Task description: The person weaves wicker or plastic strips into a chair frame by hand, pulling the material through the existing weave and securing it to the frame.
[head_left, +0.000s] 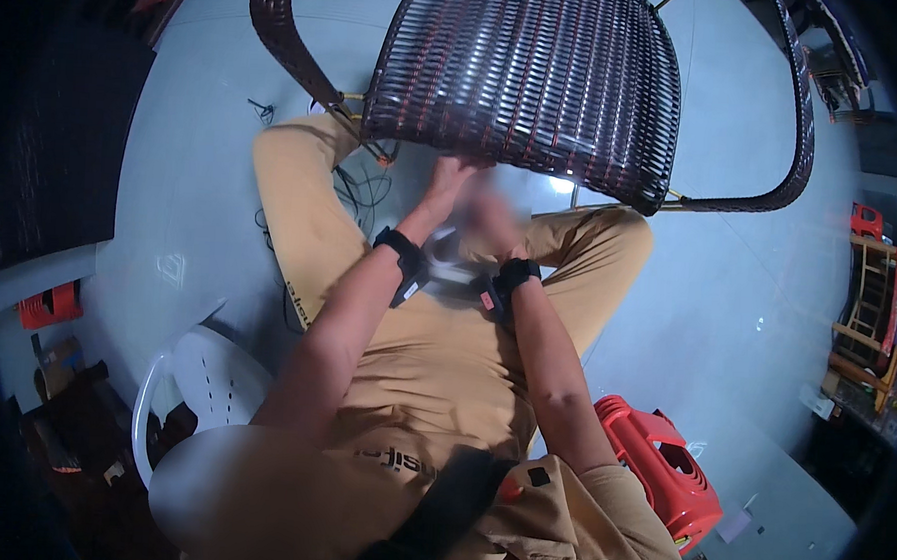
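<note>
A dark brown woven chair (527, 83) with reddish strands and looped woven armrests stands in front of me, between and beyond my knees. My left hand (453, 173) reaches to the near lower edge of its woven panel, and its fingers are mostly hidden there. Just right of it and a little nearer, my right hand (495, 220) is smeared, so its fingers and anything in them do not show. Both wrists wear black straps. Below the hands, between my thighs, is a pale curved object (448, 255), too blurred to name.
Thin dark cables (362, 196) lie on the floor by my left leg. A white plastic chair (209, 370) stands at my left, and a red plastic stool (660, 469) is close to my right elbow. A dark panel (69, 143) is at the far left, wooden frames (868, 308) at the right.
</note>
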Demonstrator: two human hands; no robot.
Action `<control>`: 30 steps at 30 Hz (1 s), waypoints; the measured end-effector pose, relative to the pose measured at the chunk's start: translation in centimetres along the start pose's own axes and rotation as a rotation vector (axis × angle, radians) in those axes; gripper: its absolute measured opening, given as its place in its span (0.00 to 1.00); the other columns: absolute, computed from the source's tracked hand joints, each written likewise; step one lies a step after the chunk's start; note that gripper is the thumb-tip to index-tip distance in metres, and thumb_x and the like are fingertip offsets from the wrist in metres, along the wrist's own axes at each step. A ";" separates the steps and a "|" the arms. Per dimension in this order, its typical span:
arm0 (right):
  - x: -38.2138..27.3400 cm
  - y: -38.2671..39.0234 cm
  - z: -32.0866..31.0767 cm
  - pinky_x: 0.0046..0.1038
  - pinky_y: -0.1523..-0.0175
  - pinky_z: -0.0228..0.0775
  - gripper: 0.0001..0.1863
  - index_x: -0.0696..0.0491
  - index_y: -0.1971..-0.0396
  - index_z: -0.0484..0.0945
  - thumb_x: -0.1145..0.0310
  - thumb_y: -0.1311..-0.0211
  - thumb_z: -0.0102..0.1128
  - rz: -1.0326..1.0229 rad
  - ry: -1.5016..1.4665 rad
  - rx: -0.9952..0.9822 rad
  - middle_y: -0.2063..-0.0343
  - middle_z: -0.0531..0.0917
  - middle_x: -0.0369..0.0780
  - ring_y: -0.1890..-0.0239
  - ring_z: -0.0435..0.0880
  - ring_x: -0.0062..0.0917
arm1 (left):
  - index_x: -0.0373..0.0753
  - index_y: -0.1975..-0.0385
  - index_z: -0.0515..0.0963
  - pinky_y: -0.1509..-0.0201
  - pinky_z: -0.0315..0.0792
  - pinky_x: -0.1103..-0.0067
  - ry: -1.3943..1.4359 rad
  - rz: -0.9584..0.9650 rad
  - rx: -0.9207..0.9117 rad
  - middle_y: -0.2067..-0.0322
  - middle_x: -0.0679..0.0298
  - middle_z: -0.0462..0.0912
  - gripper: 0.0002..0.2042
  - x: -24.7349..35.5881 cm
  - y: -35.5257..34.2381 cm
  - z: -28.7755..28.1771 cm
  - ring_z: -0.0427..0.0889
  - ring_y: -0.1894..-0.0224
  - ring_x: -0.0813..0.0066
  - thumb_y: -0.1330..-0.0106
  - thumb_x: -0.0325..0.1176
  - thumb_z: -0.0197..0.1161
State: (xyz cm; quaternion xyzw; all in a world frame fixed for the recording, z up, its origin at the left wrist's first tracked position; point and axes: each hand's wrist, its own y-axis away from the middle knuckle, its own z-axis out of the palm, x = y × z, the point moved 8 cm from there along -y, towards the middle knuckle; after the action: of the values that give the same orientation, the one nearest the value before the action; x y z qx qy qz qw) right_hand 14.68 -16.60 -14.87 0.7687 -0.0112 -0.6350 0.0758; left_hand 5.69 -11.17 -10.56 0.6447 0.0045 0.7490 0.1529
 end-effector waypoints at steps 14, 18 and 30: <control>-0.6 0.3 -1.7 0.28 0.72 0.69 0.13 0.53 0.75 0.76 0.59 0.41 0.52 -0.122 0.301 0.061 0.78 0.74 0.39 0.76 0.77 0.30 | 0.32 0.74 0.74 0.71 0.68 0.81 0.223 -0.250 0.016 0.77 0.65 0.75 0.08 -0.3 1.7 -0.3 0.75 0.74 0.79 0.39 0.28 0.49; -6.3 0.4 -1.2 0.34 0.69 0.69 0.11 0.51 0.72 0.78 0.59 0.45 0.55 -0.098 0.657 0.071 0.72 0.75 0.46 0.70 0.76 0.41 | 0.33 0.83 0.71 0.69 0.66 0.83 0.094 -0.202 -0.048 0.82 0.67 0.71 0.10 -0.5 1.5 -1.4 0.74 0.76 0.80 0.41 0.29 0.49; -9.2 0.1 -1.8 0.21 0.79 0.62 0.11 0.54 0.63 0.75 0.65 0.42 0.54 -0.168 0.110 0.157 0.81 0.74 0.37 0.82 0.72 0.22 | 0.37 0.68 0.71 0.85 0.46 0.91 0.170 -0.409 -0.048 0.86 0.78 0.60 0.08 3.3 4.1 -0.5 0.53 0.86 0.92 0.40 0.29 0.45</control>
State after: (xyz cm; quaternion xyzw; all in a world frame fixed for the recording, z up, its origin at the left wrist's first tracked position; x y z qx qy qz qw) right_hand 14.71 -15.47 -5.54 0.8041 0.0078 -0.5933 -0.0376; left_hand 3.94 -14.18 -6.58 0.5610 0.1304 0.7539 0.3160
